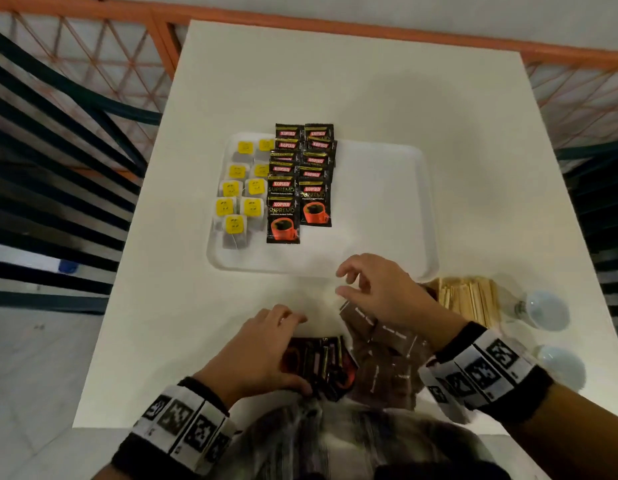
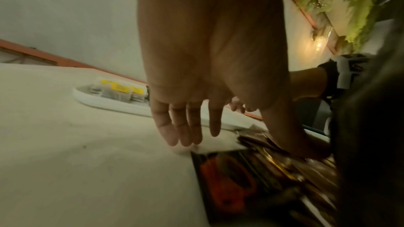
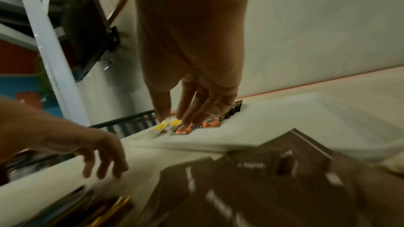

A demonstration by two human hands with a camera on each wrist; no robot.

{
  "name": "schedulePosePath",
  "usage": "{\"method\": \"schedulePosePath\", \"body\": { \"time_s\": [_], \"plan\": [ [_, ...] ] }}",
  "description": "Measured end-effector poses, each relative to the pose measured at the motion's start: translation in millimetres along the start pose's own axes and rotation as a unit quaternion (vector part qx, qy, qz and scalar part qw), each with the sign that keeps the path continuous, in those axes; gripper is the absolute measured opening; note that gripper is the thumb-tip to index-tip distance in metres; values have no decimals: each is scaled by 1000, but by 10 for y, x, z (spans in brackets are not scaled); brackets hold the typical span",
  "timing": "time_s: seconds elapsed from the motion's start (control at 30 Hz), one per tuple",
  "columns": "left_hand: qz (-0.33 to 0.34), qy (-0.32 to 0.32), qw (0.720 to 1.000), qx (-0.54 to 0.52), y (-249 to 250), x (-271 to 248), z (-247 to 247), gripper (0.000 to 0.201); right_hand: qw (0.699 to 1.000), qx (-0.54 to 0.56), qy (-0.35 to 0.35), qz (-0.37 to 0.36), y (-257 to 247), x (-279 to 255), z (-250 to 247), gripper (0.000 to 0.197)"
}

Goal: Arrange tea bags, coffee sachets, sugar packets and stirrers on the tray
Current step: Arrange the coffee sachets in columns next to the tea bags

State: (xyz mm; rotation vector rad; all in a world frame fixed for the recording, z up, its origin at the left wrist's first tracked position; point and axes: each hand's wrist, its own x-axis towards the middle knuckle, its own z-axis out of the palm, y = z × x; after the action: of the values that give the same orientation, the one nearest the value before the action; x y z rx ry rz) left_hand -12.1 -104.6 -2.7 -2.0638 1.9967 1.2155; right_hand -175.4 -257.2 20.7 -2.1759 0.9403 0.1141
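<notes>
A: Right, the white tray sits in the middle of the white desk, and its left part is filling up. Tea bags with yellow tags lie in two columns at the far left, one more at the near end.

B: And just beside them, two overlapping columns of black coffee sachets, red cups showing on the nearest ones. The right half of the tray is bare.

A: Now the left hand — it's over a loose heap of black sachets at the near edge of the desk. Fingers stretched forward and relaxed, thumb down by the heap. From the left wrist view the fingers hang straight, gripping nothing.

B: The right hand is above the pile of brown sugar packets, just short of the tray's near rim. Fingers loosely spread, a little curled, nothing between them. From its own wrist camera the fingers dangle loose.

A: To the right of the sugar, a bundle of wooden stirrers lies on the desk, off the tray.

B: And two light bulbs rest near the desk's right edge, beyond the stirrers.
</notes>
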Motion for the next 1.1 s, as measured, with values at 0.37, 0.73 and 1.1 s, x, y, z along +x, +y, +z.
{"method": "schedulePosePath", "body": {
  "time_s": [0.37,0.73,1.1],
  "plan": [
    [-8,123,983,134,258,22,486,91,934,-317,-94,-134,26,-524,646,76],
    [-43,141,984,102,148,7,445,82,924,-324,-51,-194,-69,-336,611,51],
    [-125,271,879,-371,73,-230,75,34,997,62,-11,-50,-154,-209,301,30]
  ]
}}
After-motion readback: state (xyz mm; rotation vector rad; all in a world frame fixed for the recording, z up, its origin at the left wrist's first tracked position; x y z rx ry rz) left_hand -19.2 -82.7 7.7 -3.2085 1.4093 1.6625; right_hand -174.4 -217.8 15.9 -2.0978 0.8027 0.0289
